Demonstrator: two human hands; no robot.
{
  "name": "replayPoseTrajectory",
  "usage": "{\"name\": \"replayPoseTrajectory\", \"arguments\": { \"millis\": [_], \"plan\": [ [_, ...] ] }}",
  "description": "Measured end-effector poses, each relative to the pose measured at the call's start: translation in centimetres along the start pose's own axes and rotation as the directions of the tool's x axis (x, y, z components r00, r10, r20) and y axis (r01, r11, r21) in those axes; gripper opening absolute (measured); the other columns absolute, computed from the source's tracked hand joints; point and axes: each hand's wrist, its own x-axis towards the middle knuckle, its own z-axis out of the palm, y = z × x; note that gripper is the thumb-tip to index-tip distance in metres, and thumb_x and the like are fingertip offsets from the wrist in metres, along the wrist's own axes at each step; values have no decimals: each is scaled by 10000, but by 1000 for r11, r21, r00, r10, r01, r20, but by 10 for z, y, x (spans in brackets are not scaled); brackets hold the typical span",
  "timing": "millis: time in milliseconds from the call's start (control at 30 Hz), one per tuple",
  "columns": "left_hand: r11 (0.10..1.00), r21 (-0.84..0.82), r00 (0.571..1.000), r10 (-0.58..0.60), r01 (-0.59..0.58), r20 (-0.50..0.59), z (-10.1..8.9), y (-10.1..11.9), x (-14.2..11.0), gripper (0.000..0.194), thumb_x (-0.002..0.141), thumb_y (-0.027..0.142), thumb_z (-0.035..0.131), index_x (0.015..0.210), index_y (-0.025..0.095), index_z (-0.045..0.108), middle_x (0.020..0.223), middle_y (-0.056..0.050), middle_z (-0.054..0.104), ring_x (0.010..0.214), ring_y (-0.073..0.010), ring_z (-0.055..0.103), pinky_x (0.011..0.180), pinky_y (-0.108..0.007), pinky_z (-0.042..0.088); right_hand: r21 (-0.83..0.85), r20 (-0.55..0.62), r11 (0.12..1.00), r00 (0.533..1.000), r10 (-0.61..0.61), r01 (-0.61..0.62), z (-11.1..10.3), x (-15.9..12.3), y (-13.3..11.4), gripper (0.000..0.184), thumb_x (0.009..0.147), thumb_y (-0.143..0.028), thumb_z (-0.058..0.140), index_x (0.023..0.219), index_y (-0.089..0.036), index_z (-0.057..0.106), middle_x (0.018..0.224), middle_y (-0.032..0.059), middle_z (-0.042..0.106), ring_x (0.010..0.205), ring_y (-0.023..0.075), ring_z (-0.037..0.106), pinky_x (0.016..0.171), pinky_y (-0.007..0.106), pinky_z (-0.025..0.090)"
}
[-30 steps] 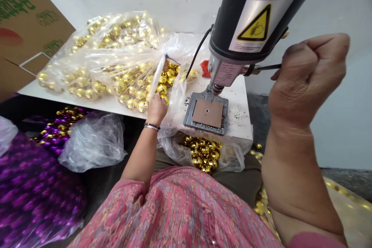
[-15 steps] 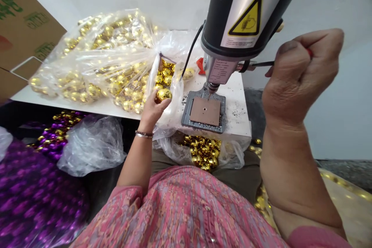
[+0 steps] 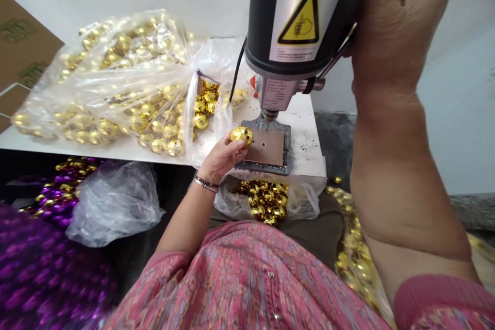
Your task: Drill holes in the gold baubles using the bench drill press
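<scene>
Cradling a gold mirror ball [image 3: 242, 135] in our left hand [image 3: 221, 159] right now: palm up, fingers curled around it, no tight pinch. The ball sits just over the left edge of a brown pad [image 3: 266, 148], though we can't tell if it's actually touching. That pad lies on a grey metal plate [image 3: 270, 169], with a small hole [image 3: 264, 143] near the drill bit [image 3: 267, 122] hanging above it.

Our right hand [image 3: 398, 26] is up in a tight fist beside the black bench drill head [image 3: 297, 15], which has a yellow warning label [image 3: 301, 15] on it, and a thin dark rod [image 3: 336, 56] runs from that fist toward the drill.

Everything's on a white table [image 3: 305, 149] dotted with dark specks. Behind the hands, a big clear plastic bag [image 3: 116, 77] is stuffed with more gold balls, and another bag of gold balls [image 3: 266, 201] sits just below the table edge, against our lap — lots of gold there. Off to the left there's a heap of purple balls [image 3: 58, 191] beside a crumpled clear bag [image 3: 114, 206], plus a cardboard box [image 3: 23, 46] — busy spot!
</scene>
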Motion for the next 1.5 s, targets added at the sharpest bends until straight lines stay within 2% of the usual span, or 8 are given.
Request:
{"name": "replayPoseTrajectory", "arguments": {
  "millis": [367,533,633,733,833,1033,1233,1500],
  "plan": [
    [871,489,999,-53,47,-2,30,7,16,438,924,332,909,1294,185,727,932,-2,745,736,-142,726,624,-228,551,62,46,993,994,-102,99,9,9,21,462,1184,-261,580,791,-236,338,737,-87,276,730,33,311,754,232,280],
    [767,637,997,-61,78,-49,39,9,21,494,932,298,904,1388,192,745,922,7,751,721,-150,714,668,-255,579,19,65,999,997,-28,27,5,3,11,500,1216,-268,493,786,-254,237,736,-78,227,735,30,346,755,233,255],
    [655,754,999,-6,40,-48,42,12,23,491,921,273,900,1389,195,772,969,-6,795,796,-177,733,760,-287,609,44,65,998,997,-50,47,3,-2,4,451,1230,-160,296,798,-262,219,729,-71,211,695,30,374,746,254,263],
    [538,841,996,85,-55,10,44,13,25,524,858,256,942,1361,185,812,1114,-51,858,991,-231,776,946,-335,640,44,71,997,995,-69,66,4,-4,7,512,1214,-274,529,810,-274,214,716,-82,210,670,29,375,706,257,252],
    [526,845,993,105,-96,47,45,12,27,626,830,260,955,1432,166,813,1226,-90,880,1104,-268,793,1057,-375,640,92,65,992,994,-93,87,6,-4,14,557,1162,-379,665,833,-284,225,748,-90,225,681,24,369,683,229,244],
    [588,807,997,76,-56,14,43,6,31,635,809,256,951,1423,160,823,1173,-53,886,1068,-248,794,1017,-334,634,131,59,989,995,-77,69,-1,-10,8,484,1184,-251,571,823,-269,249,730,-109,304,737,19,308,786,199,315],
    [573,817,996,83,-68,25,46,5,30,604,824,241,941,1411,154,829,1169,-50,890,1051,-246,794,980,-319,625,70,-2,951,953,-302,302,-25,-55,11,381,1075,-205,556,858,-271,250,801,-62,339,748,40,327,814,216,372],
    [491,867,993,115,-84,31,49,1,30,710,846,219,947,1536,161,790,1308,-86,900,1187,-291,827,1118,-382,642,-66,-10,892,894,-448,446,-41,-101,46,136,1020,-334,626,1004,-204,586,872,-41,499,768,59,473,810,235,503]
  ]
}}
